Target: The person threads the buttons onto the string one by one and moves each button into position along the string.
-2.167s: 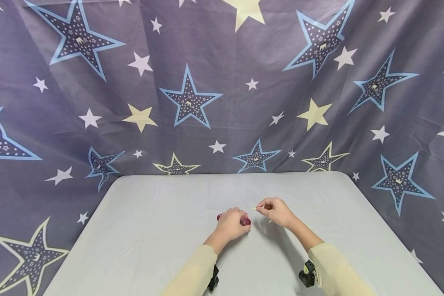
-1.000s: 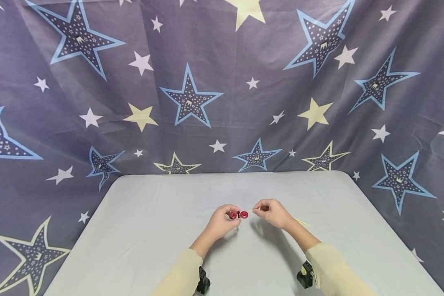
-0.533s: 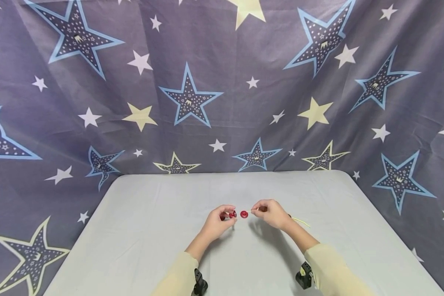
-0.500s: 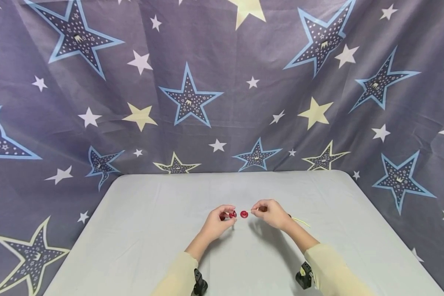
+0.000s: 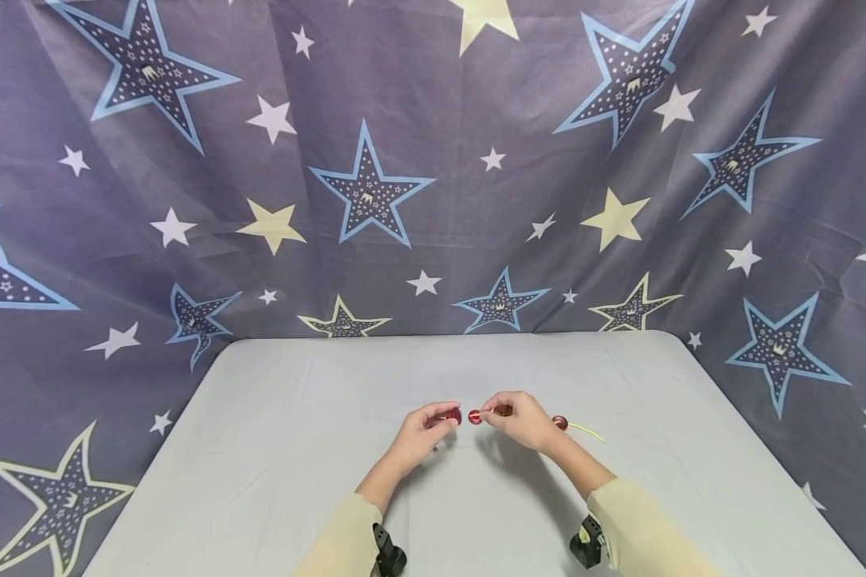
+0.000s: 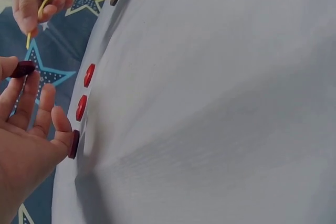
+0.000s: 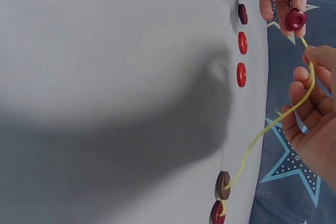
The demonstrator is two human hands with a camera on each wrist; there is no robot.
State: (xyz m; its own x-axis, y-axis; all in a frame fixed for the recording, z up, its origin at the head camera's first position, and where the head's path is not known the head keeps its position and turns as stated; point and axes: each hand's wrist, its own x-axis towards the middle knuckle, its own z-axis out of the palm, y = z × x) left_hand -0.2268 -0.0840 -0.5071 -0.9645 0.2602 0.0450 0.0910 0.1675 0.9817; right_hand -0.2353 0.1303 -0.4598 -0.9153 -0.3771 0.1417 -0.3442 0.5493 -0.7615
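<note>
My left hand [image 5: 413,439] pinches a dark red button [image 7: 296,20] between thumb and forefinger, its other fingers spread. Facing it, my right hand [image 5: 525,422] pinches a yellow string [image 7: 254,142] near its tip. In the right wrist view the tip points at the button's lower edge; whether it enters a hole I cannot tell. The string runs back to a brown button [image 7: 223,185] and a dark red strung button [image 7: 218,212] on the table. Under the hands lie two bright red buttons [image 6: 89,75] and another dark red button [image 6: 74,144], close to the left hand's little finger.
A pale cloth covers the table [image 5: 317,465]. Beyond its far edge hangs a dark curtain [image 5: 433,224] with stars. The string's yellow tail [image 5: 587,433] trails right of my right wrist. Both forearms wear black wrist cameras [image 5: 388,551].
My left hand has risen from the group of buttons and drawn left, now with a dark red button pinched. My right hand has shifted slightly left with the string, uncovering a strung button behind it.
</note>
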